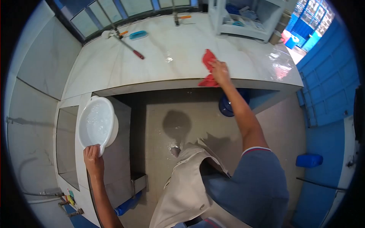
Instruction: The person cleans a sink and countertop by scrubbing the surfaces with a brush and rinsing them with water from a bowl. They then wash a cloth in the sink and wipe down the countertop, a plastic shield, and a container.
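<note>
My left hand point(94, 156) grips the near rim of a white plastic basin point(115, 127) with its fingers curled over the edge. Clear water stands in the basin, which rests at the left over the tiled sink ledge. My right hand point(220, 72) is closed on a red cloth point(208, 60) at the front edge of the white marble-patterned counter point(159, 70). Part of the cloth lies on the countertop and part hangs over the edge. The surface has wet, shiny patches.
A red-handled tool point(139, 54) and a blue brush point(138, 35) lie at the back left of the counter. A white shelf unit point(243, 28) stands at the back right. Below are a dark blue container point(226, 106) and, by the wall, a blue jerrycan point(309, 160). Taps point(72, 209) are at lower left.
</note>
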### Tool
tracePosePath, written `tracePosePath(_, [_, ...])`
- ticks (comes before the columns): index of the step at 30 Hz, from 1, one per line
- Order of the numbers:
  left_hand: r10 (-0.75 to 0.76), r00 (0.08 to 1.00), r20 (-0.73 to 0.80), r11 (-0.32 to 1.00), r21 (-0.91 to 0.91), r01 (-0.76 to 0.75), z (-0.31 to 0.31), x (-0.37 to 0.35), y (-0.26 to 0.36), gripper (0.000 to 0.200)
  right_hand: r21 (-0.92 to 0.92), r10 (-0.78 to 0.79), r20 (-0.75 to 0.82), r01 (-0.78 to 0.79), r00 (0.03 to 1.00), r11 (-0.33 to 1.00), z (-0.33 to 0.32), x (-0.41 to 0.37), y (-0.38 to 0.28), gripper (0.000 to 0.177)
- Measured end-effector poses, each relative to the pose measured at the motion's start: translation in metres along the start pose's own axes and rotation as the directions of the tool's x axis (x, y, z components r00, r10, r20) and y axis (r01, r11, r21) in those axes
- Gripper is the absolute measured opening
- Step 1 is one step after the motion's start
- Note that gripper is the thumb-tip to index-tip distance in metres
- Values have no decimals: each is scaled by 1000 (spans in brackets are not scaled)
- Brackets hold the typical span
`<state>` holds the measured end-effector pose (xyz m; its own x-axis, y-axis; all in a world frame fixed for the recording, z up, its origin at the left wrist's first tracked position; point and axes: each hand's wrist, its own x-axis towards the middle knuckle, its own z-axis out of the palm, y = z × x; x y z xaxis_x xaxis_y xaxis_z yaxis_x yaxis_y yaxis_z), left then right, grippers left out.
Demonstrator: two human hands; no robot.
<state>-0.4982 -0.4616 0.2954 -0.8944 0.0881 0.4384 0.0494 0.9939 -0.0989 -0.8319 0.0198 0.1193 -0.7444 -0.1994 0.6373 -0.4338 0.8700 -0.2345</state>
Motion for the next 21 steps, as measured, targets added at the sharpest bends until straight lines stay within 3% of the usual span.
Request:
tracePosePath(1, [28, 1000, 2, 999, -26, -28, 0, 3, 20, 19, -5, 59, -22, -59, 998, 998, -20, -18, 45, 34])
tracePosePath(2, [53, 999, 9, 998, -47, -53, -1, 7, 39, 19, -147, 139, 35, -132, 990, 980, -44, -37, 90, 37])
tracePosePath(4, [123, 992, 19, 990, -68, -122, -4, 21, 76, 19, -247, 271, -22, -268, 962, 931, -98, -73, 167, 39])
tracePosePath(7, [211, 976, 48, 974, -96, -205, 2, 55, 130, 17, -352, 526, -36, -504, 849, 789, -163, -98, 242, 40])
tracePosePath(11, [315, 945, 92, 947, -101, -305, 2, 95, 193, 16, -349, 515, -101, -515, 852, 783, -189, -114, 289, 37])
tracePosePath(14, [425, 898, 115, 905, -80, -418, 8, 139, 227, 16, -352, 522, -5, -490, 853, 798, -191, -106, 301, 37])
tracePosePath(16, [422, 893, 155, 906, -53, -419, 18, 171, 245, 14, -243, 451, 33, -431, 892, 869, -194, -99, 320, 38])
tracePosePath(21, [402, 880, 253, 910, -4, -415, 25, 246, 301, 11, -262, 445, 43, -420, 895, 869, -193, -87, 339, 39])
